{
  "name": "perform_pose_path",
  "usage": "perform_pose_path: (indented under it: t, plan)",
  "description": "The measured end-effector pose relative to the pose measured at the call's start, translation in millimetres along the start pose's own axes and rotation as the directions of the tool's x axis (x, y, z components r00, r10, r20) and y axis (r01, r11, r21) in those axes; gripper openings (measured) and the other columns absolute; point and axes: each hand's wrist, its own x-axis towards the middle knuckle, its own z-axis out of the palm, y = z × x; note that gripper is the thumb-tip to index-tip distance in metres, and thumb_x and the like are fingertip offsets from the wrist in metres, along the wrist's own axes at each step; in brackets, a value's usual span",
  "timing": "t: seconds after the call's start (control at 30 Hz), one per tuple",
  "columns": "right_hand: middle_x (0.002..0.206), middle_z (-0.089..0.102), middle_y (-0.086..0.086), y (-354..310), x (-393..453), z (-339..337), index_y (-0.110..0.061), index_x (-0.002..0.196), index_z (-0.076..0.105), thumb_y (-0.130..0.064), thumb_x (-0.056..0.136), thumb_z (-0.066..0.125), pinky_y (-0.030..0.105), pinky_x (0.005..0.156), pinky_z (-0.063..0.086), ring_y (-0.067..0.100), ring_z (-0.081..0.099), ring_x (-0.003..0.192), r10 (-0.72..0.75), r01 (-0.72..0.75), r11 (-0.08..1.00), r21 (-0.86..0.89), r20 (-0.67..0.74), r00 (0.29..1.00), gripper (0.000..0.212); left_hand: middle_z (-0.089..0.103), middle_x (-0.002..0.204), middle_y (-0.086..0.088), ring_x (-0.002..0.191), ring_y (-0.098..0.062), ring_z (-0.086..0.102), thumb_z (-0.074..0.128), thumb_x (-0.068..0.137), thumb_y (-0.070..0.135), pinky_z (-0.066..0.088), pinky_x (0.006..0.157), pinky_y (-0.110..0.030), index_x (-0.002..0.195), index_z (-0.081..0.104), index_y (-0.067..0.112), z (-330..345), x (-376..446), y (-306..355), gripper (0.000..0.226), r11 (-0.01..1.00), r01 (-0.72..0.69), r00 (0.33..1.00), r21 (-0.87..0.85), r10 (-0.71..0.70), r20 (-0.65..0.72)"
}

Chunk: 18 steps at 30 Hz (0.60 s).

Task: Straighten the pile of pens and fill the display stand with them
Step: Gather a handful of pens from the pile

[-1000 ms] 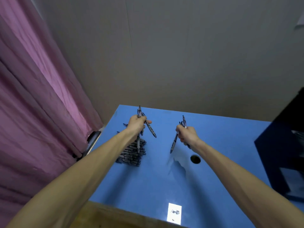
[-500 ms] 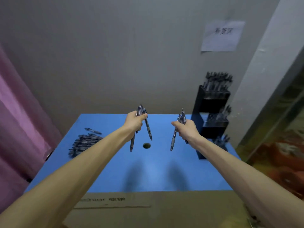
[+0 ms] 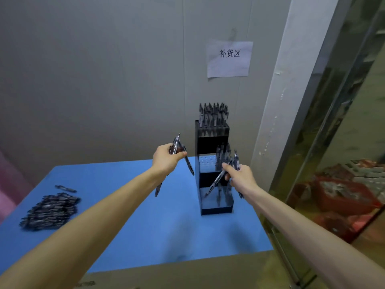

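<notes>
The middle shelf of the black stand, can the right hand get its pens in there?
Probably yes. The right hand holds its pens just in front of the display stand, and the middle shelf shows bare holes on its left part with nothing between.

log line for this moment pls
left hand holds pens | right hand holds pens | both near display stand | top tier full | pile on table

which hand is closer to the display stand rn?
Right. The right hand holds pens directly in front of the display stand, overlapping its middle and lower tiers. The left hand holds pens off to the stand's left, with a gap between them.
</notes>
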Motion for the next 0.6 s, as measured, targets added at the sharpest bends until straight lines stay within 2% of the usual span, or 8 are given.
perform_pose_path:
  t: [0.13, 0.23, 0.3, 0.4, 0.53, 0.6]
  plan:
    - [0.066, 0.073, 0.002, 7, 39, -54, -0.01, 0.087, 0.064, -0.029, 0.097, 0.066, 0.028, 0.053, 0.038, 0.012, 0.043, 0.046, -0.111, 0.111, 0.994, 0.004, 0.036, 0.993, 0.021, 0.051, 0.066, -0.004, 0.051, -0.017, 0.034, 0.077, 0.09, 0.026, 0.032, 0.046, -0.027, 0.094, 0.062, -0.003, 47, 19, 18, 0.033, 0.998, -0.007, 0.999, 0.065, 0.01, -0.041]
    - [0.068, 0.074, 0.004, 2, 62, -79, -0.01, 0.088, 0.066, -0.031, 0.095, 0.07, 0.026, 0.05, 0.039, 0.014, 0.043, 0.047, -0.187, 0.186, 0.982, 0.016, 0.048, 0.981, 0.022, 0.054, 0.056, 0.008, 0.049, -0.016, 0.036, 0.076, 0.091, 0.024, 0.033, 0.044, -0.027, 0.1, 0.064, -0.005, 66, 30, 28, 0.032, 0.994, 0.013, 0.997, 0.109, -0.005, -0.081]
    - [0.064, 0.072, 0.001, -3, 73, -90, -0.011, 0.084, 0.067, -0.037, 0.095, 0.07, 0.025, 0.05, 0.039, 0.012, 0.044, 0.047, -0.224, 0.224, 0.974, 0.021, 0.058, 0.973, 0.029, 0.052, 0.046, 0.013, 0.043, -0.012, 0.036, 0.074, 0.093, 0.022, 0.032, 0.042, -0.025, 0.097, 0.063, -0.005, 74, 35, 38, 0.03, 0.989, 0.031, 0.995, 0.143, -0.017, -0.094]
    - [0.063, 0.07, -0.003, -18, 87, -95, -0.009, 0.077, 0.071, -0.04, 0.098, 0.065, 0.019, 0.049, 0.038, 0.004, 0.042, 0.043, -0.265, 0.265, 0.964, 0.005, 0.066, 0.962, 0.038, 0.044, 0.056, 0.005, 0.05, -0.017, 0.035, 0.075, 0.091, 0.024, 0.031, 0.044, -0.027, 0.089, 0.061, -0.002, 81, 44, 49, 0.03, 0.985, 0.033, 0.993, 0.166, -0.013, -0.118]
    - [0.072, 0.075, 0.0, -36, 107, -86, -0.013, 0.084, 0.07, -0.036, 0.099, 0.064, 0.029, 0.057, 0.043, 0.008, 0.048, 0.048, -0.301, 0.302, 0.953, 0.017, 0.126, 0.945, 0.028, 0.04, 0.058, 0.002, 0.053, -0.019, 0.033, 0.077, 0.09, 0.024, 0.031, 0.051, -0.031, 0.075, 0.054, 0.012, 84, 57, 53, 0.03, 0.977, 0.021, 0.995, 0.212, 0.001, -0.104]
    - [0.072, 0.076, 0.0, -43, 115, -79, -0.015, 0.09, 0.068, -0.032, 0.098, 0.065, 0.023, 0.051, 0.043, 0.003, 0.047, 0.044, -0.33, 0.336, 0.942, -0.017, 0.142, 0.933, 0.02, 0.041, 0.058, 0.002, 0.053, -0.019, 0.034, 0.078, 0.089, 0.024, 0.032, 0.053, -0.032, 0.076, 0.057, 0.011, 84, 64, 52, 0.028, 0.971, 0.011, 0.995, 0.24, 0.012, -0.096]
